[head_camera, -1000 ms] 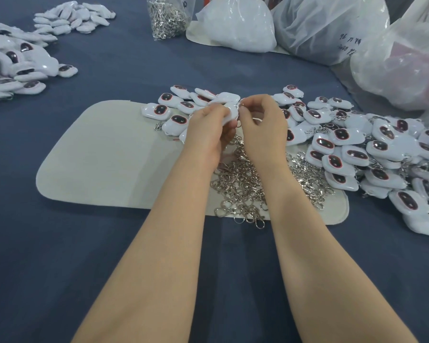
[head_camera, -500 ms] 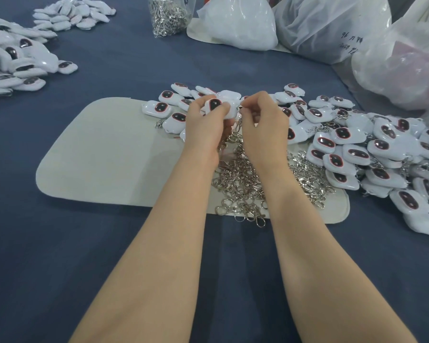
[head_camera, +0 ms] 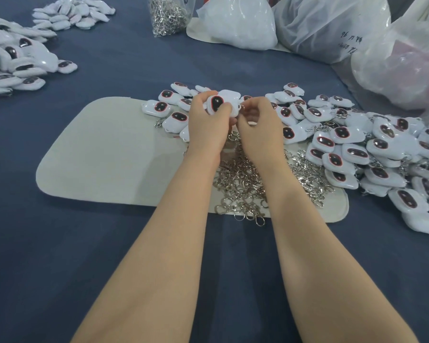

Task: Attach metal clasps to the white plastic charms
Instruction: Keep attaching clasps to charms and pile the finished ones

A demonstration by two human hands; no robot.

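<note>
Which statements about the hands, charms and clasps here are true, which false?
The left hand grips a white plastic charm with a dark oval face. True.
Loose silver metal clasps lie heaped on the pale grey mat. True.
The right hand lies flat on the mat. False: it is raised, pinching at the held charm's end.
The clear plastic bag of clasps sits on the mat. False: it stands on the blue cloth beyond.

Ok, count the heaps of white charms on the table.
3: one heap at the far left, a smaller heap at top left, the largest heap from centre to the right edge. Others may lie off-frame.
</note>
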